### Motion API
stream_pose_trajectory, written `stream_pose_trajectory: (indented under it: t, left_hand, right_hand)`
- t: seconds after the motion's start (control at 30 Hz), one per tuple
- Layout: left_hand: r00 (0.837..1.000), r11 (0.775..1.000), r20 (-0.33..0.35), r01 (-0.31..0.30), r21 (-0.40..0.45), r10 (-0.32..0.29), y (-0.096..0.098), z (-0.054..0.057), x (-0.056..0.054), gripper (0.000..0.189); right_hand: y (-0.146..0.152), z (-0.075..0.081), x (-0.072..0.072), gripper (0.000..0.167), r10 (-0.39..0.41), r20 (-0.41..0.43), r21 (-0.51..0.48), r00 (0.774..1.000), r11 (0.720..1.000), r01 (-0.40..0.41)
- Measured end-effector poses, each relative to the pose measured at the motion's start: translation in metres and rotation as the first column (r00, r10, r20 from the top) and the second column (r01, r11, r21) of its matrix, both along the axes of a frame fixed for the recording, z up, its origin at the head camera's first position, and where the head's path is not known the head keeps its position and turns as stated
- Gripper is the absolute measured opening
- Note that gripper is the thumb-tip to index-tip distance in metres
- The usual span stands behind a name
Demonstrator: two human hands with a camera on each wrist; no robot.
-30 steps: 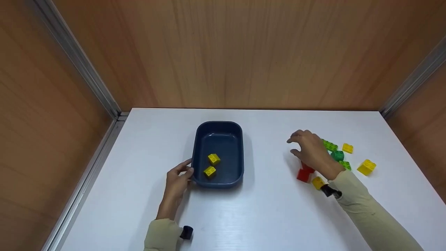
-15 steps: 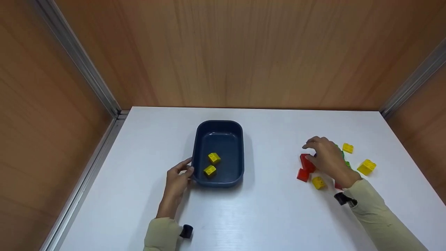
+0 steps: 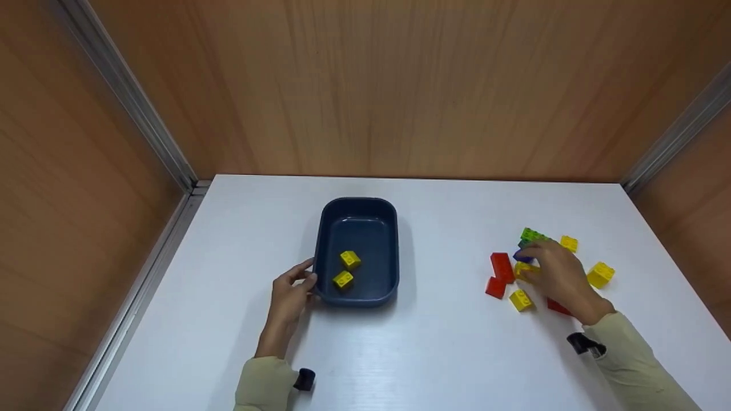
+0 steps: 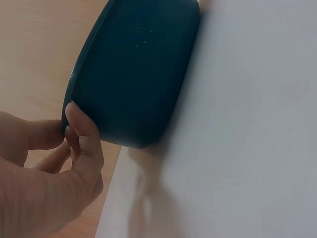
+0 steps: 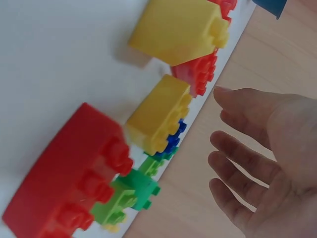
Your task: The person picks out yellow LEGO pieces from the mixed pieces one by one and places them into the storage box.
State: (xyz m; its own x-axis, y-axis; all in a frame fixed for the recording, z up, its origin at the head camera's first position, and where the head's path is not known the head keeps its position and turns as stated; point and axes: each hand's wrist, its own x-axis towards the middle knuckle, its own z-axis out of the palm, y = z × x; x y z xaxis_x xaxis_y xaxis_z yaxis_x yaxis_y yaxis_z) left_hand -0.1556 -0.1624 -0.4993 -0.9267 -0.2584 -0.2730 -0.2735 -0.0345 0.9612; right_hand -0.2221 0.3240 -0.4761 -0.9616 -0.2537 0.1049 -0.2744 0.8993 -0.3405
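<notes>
At the lower left side of a dark blue tray [image 3: 371,228], my left hand [image 3: 290,294] pinches the rim between thumb and fingers. The left wrist view shows this grip on the tray wall [image 4: 133,74]. Two yellow building bricks [image 3: 350,260] lie inside the tray. Over the loose bricks on the right, my right hand [image 3: 562,277] hovers with its fingers near a yellow brick [image 3: 524,268] and a blue brick [image 3: 521,256]. In the right wrist view, the right hand [image 5: 262,148] holds nothing and its fingers are apart from the yellow brick [image 5: 161,114].
Red bricks [image 3: 502,267] lie left of the right hand, with a single yellow brick [image 3: 521,300] below them. Green bricks [image 3: 531,234] are behind the hand. Further right sits another yellow brick [image 3: 601,275]. Wooden panels [image 3: 365,85] enclose the white table [image 3: 445,342].
My right hand has moved right and toward me over the bricks, uncovering the red bricks, then a yellow and a blue one. My left hand and the tray have stayed in place.
</notes>
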Motion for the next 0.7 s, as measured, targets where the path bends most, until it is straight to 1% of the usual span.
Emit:
stream_pose_trajectory:
  t: [0.13,0.4,0.53,0.7]
  left_hand:
    - [1.0,1.0,0.004,-0.002,0.0,0.002,0.0,-0.001,0.0,0.04]
    - [1.0,1.0,0.006,-0.013,0.001,0.013,0.001,-0.001,0.001,0.039]
    - [1.0,1.0,0.011,-0.018,0.006,0.018,0.001,-0.001,0.0,0.039]
    - [1.0,1.0,0.01,-0.02,0.013,0.02,0.0,-0.001,-0.001,0.039]
  right_hand:
    - [0.006,-0.004,0.004,0.037,-0.018,-0.005,0.01,1.0,1.0,0.018]
    - [0.018,-0.01,0.007,0.037,-0.054,-0.017,0.037,0.998,0.998,0.055]
    - [0.021,-0.013,0.008,0.039,-0.041,-0.044,0.065,0.998,0.997,0.044]
    - [0.022,-0.017,0.007,0.04,-0.032,-0.056,0.098,0.998,0.994,0.037]
